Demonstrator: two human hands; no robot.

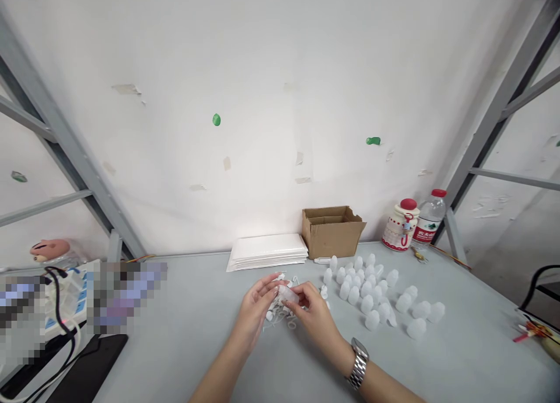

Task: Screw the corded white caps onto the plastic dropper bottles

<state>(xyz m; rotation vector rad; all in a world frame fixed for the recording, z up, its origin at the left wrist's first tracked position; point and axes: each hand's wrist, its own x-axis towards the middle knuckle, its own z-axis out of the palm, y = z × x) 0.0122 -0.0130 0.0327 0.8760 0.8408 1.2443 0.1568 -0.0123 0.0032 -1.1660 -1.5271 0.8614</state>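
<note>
Between both hands, above the table, is a small translucent white plastic piece (289,295), which looks like a little rounded cap or cup. My left hand (258,302) pinches it from the left, partly hiding it. My right hand (312,309), with a metal-band watch on the wrist, grips its right end between thumb and fingers. Below and around the fingers lies a pile of small white plastic parts (280,316), some ring-shaped. To the right of my hands, many similar frosted, dome-shaped pieces (366,302) stand spread over the grey table (192,333).
Behind my hands are a stack of white padded envelopes (269,251) and an open cardboard box (335,239). A decorated jar (399,228) and a water bottle (431,219) stand back right. At left are a power strip (79,298), cables and a black flat object (90,371).
</note>
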